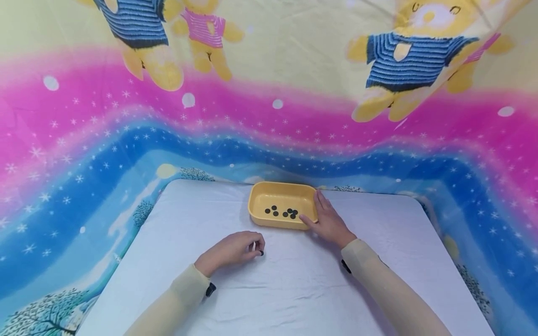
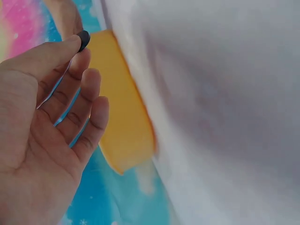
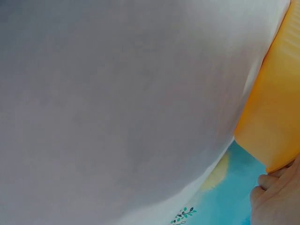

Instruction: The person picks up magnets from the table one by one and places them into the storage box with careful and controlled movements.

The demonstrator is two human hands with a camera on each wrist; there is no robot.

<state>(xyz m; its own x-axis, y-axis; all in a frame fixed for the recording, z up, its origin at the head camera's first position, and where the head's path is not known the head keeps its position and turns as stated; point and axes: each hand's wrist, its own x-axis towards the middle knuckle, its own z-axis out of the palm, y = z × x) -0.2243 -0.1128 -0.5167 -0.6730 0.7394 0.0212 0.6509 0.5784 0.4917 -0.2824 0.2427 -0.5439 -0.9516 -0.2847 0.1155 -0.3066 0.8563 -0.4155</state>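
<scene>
A yellow rectangular tub (image 1: 269, 221) stands at the far edge of the white-covered table. Several small black discs (image 1: 275, 213) lie spread over its floor. My right hand (image 1: 329, 225) grips the tub's right end, the thumb over the near corner of the rim. In the right wrist view, the fingers (image 3: 267, 182) bend at the tub's rim; most of that hand is cut off. In front of the tub, above the table, my left hand (image 1: 231, 251) pinches one black disc (image 2: 84, 41) between thumb and index finger. Its other fingers are loosely bent and hold nothing.
The table (image 1: 277, 294) has a white cloth with slight creases. Behind it and along both sides hangs a patterned curtain (image 1: 260, 126) with bears and snowflakes, close against the tub's back.
</scene>
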